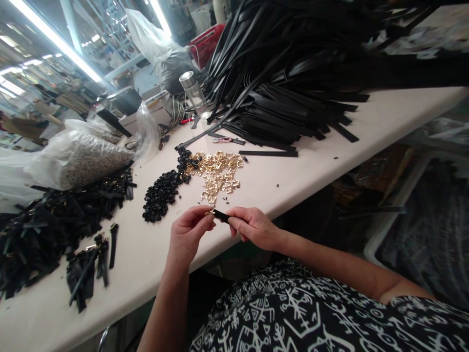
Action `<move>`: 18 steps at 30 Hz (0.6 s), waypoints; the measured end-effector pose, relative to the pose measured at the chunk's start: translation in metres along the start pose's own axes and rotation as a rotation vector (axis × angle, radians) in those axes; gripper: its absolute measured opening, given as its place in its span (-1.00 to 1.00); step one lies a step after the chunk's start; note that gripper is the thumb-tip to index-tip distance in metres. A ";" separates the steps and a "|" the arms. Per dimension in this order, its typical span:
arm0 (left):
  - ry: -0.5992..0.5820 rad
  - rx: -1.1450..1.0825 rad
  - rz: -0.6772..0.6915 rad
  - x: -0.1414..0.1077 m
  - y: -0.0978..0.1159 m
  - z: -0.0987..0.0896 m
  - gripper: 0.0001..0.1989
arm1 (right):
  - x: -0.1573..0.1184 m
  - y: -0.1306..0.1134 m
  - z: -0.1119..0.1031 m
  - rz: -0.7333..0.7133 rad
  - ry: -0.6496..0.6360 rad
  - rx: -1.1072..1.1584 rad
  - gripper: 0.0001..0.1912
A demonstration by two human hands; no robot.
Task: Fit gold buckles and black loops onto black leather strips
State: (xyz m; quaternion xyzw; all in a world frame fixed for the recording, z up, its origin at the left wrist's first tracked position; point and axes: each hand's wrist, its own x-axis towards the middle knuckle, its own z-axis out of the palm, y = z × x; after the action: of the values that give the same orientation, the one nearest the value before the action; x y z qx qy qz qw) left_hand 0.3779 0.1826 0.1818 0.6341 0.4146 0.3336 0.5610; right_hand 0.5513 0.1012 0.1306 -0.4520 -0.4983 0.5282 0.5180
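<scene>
Both hands meet over the table's front edge around a short black strap (221, 215). My left hand (191, 226) pinches the strap's left end, where a bit of gold metal, apparently a buckle, shows between the fingertips. Thumb and fingers of my right hand (252, 226) are closed on the strap's other end. Just beyond the hands lies a pile of gold buckles (220, 171). Left of it is a heap of small black loops (161, 195), which partly overlaps the buckles.
Long black strips (278, 117) cover the table's back right. Finished-looking black straps with gold fittings (44, 234) are heaped at left, beside a filled plastic bag (84, 156). A glass bottle (194, 93) and pink-handled snips (223, 140) stand or lie behind the buckles.
</scene>
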 end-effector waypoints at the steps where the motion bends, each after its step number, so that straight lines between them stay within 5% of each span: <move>1: -0.006 0.009 -0.006 0.001 0.000 0.000 -0.75 | 0.000 0.000 -0.001 -0.005 -0.016 -0.006 -0.74; 9: -0.281 -0.030 -0.187 0.009 -0.010 -0.006 -0.73 | -0.002 -0.003 -0.011 -0.015 -0.197 -0.051 -0.79; 15: -0.207 -0.111 -0.187 0.000 -0.025 0.009 -0.68 | -0.004 -0.003 -0.007 -0.015 -0.058 -0.076 -0.81; 18: -0.173 -0.200 -0.237 -0.003 -0.028 0.012 -0.67 | -0.005 -0.005 -0.009 -0.012 -0.092 -0.085 -0.82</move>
State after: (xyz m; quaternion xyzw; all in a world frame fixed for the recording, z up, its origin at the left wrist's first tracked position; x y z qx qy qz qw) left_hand 0.3834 0.1755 0.1526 0.5481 0.4013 0.2490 0.6903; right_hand 0.5610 0.0967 0.1344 -0.4459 -0.5463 0.5236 0.4780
